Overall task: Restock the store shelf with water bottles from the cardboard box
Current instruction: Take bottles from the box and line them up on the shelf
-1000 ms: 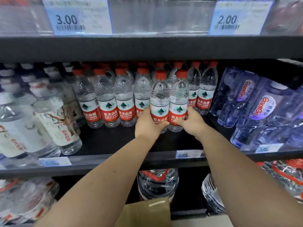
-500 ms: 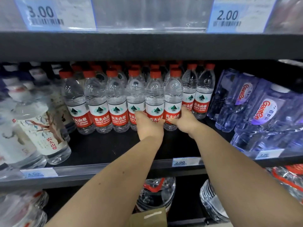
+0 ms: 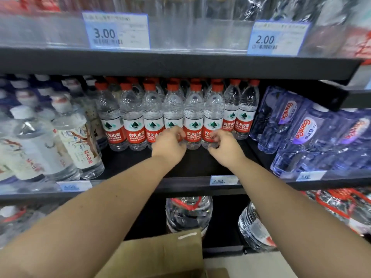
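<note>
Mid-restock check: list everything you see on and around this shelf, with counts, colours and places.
red-capped bottles: eight across the front, more behind; clear, red-and-white labels; middle shelf, centre
white-capped bottles: several; clear, illustrated white labels; middle shelf, left
blue bottles: several; blue-tinted, leaning; middle shelf, right
large jugs: at least two; clear, red trim; bottom shelf
price tags: two on the upper rail, 3.00 and 2.00; blue-and-white; smaller ones on the lower rail
shelf: one; black; centre
cardboard box: one; brown; bottom centre
left hand: one; at the front-row labels, fingers curled, grip unclear
right hand: one; beside it, likewise
</note>
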Available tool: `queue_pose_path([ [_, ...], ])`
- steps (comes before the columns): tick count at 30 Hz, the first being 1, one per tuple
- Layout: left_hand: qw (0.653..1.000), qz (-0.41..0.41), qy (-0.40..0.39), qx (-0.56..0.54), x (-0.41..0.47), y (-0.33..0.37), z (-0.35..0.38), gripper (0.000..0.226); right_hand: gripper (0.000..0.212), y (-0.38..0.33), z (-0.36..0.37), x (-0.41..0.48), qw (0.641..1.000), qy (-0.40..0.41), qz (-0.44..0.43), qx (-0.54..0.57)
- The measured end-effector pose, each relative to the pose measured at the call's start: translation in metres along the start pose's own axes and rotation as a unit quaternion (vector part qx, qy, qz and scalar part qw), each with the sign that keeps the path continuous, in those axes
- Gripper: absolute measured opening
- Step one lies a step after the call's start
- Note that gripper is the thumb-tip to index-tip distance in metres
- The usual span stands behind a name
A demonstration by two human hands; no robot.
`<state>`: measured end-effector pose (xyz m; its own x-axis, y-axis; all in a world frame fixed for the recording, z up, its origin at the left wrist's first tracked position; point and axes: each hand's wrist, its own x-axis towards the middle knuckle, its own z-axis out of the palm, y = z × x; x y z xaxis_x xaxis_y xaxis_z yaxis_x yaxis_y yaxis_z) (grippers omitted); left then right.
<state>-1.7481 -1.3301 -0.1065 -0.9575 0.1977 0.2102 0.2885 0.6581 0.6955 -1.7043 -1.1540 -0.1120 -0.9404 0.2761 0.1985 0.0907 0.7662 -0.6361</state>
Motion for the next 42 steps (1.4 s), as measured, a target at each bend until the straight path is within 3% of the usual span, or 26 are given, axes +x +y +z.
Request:
queue_pose_path([
  [4, 0.971, 0.035, -0.079, 0.221, -0.046, -0.003, -0.046, 0.031, 0.029, -0.033, -0.003, -0.050, 0.984, -0.099, -0.104, -0.102],
  [9, 0.932, 0.096, -0.100, 0.334, -0.142, -0.031, -0.066, 0.035, 0.029, -0.072, 0.026, -0.139, 0.960, -0.126, -0.187, -0.164],
  [14, 0.914, 0.120, -0.121, 0.368, -0.245, -0.108, -0.044, 0.039, 0.032, -0.049, 0.100, -0.238, 0.924, -0.260, -0.175, -0.220],
  [18, 0.907, -0.001, -0.204, 0.369, -0.325, -0.169, -0.009, 0.045, 0.035, 0.004, 0.162, -0.309, 0.890, -0.384, -0.063, -0.239],
  [23, 0.858, -0.176, -0.334, 0.349, -0.408, -0.223, 0.038, 0.058, 0.045, 0.054, 0.204, -0.372, 0.869, -0.453, 0.072, -0.185],
  [26, 0.816, -0.270, -0.391, 0.330, -0.434, -0.244, 0.056, 0.064, 0.043, 0.074, 0.231, -0.402, 0.843, -0.496, 0.099, -0.181],
  [30, 0.823, -0.385, -0.348, 0.230, -0.440, -0.278, 0.073, 0.047, 0.040, 0.078, 0.276, -0.419, 0.816, -0.549, 0.130, -0.131],
  [34, 0.774, -0.523, -0.337, 0.119, -0.438, -0.300, 0.088, 0.082, 0.045, 0.072, 0.321, -0.413, 0.811, -0.543, 0.216, -0.044],
  [36, 0.753, -0.550, -0.348, 0.098, -0.437, -0.315, 0.094, 0.092, 0.042, 0.074, 0.342, -0.409, 0.811, -0.526, 0.257, -0.012],
  [40, 0.759, -0.568, -0.307, 0.081, -0.429, -0.350, 0.105, 0.064, 0.048, 0.077, 0.371, -0.403, 0.797, -0.492, 0.351, 0.022],
  [42, 0.759, -0.581, -0.287, 0.062, -0.425, -0.356, 0.108, 0.071, 0.050, 0.077, 0.381, -0.405, 0.781, -0.481, 0.393, 0.066],
])
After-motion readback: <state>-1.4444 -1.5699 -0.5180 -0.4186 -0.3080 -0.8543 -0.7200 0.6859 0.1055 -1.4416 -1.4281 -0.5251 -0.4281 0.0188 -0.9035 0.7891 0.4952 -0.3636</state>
